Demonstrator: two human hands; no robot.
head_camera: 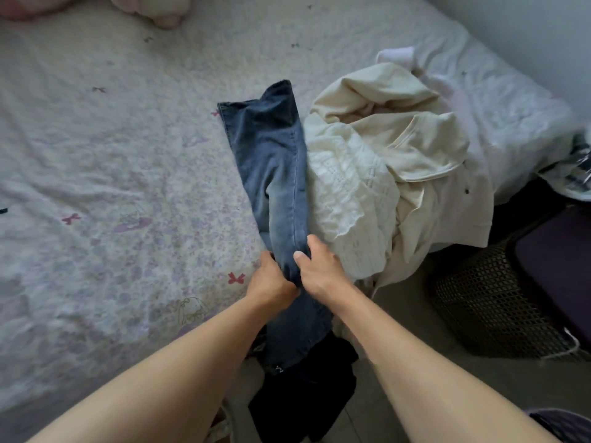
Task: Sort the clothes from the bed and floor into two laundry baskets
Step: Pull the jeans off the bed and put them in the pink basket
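A pair of blue jeans point(275, 161) lies stretched along the bed, its lower part hanging over the bed's edge toward the floor. My left hand point(271, 281) and my right hand point(319, 270) both grip the jeans side by side at the bed's edge. Right of the jeans sits a heap of cream and white clothes point(383, 174). A dark mesh laundry basket point(486, 298) with a purple garment point(556, 270) in it stands on the floor at the right. Dark clothes point(307, 398) lie on the floor between my arms.
The bed point(112, 174) has a pale floral cover. Pink and white soft items point(153, 8) lie at its far end. A white garment point(399, 57) and a striped one point(579, 167) sit near the bed's right side. The wall point(543, 33) runs along the right.
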